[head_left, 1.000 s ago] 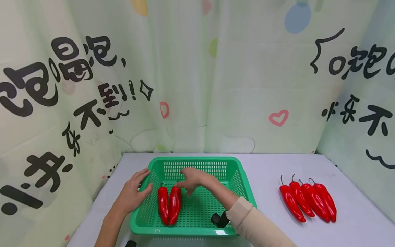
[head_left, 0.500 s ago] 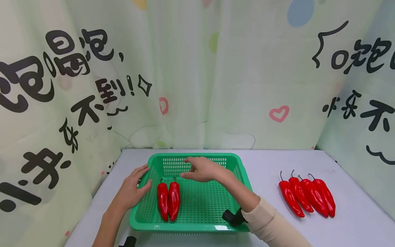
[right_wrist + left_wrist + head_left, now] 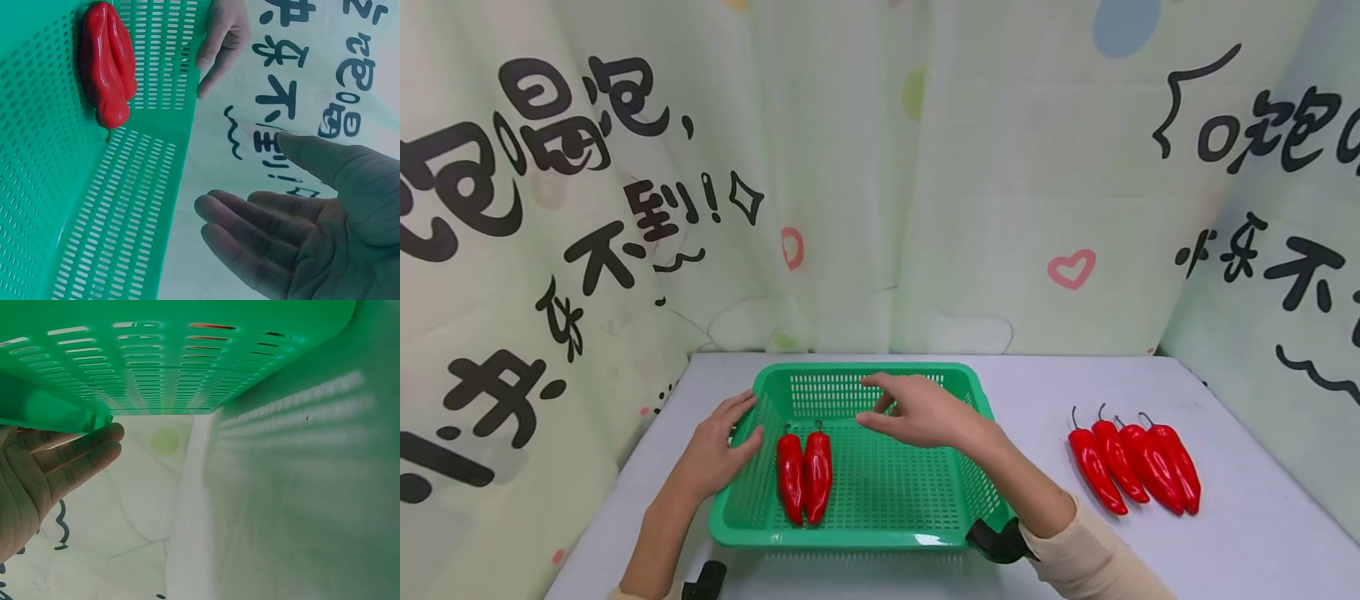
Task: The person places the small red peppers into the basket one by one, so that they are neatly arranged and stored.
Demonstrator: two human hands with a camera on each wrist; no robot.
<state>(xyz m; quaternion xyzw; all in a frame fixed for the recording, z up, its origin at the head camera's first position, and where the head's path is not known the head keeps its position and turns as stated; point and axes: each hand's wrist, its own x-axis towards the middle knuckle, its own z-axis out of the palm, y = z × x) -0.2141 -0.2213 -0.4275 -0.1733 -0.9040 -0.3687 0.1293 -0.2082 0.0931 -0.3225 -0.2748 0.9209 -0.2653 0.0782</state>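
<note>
Two red chili peppers (image 3: 804, 478) lie side by side at the left of a green plastic basket (image 3: 880, 540), their stems toward the far wall. The left hand (image 3: 718, 446) rests against the basket's left rim; the left wrist view has its fingers (image 3: 84, 450) extended at the basket's outer side. Over the far middle of the basket hovers the right hand (image 3: 917, 411). Its palm and loosely bent fingers (image 3: 250, 231) show nothing held in the right wrist view. That view also has the two peppers (image 3: 107, 65) lying along the basket's wall.
Several more red peppers (image 3: 1138, 465) lie in a row on the white table (image 3: 1030, 392) right of the basket. A pale curtain (image 3: 850, 167) with black characters encloses the table at the back and sides. A black wrist mount (image 3: 996, 542) overlaps the basket's near right corner.
The right hand has let go of the right-hand pepper in the basket, lifted, and shifted right. The left hand stays at the rim. The head view has tilted slightly.
</note>
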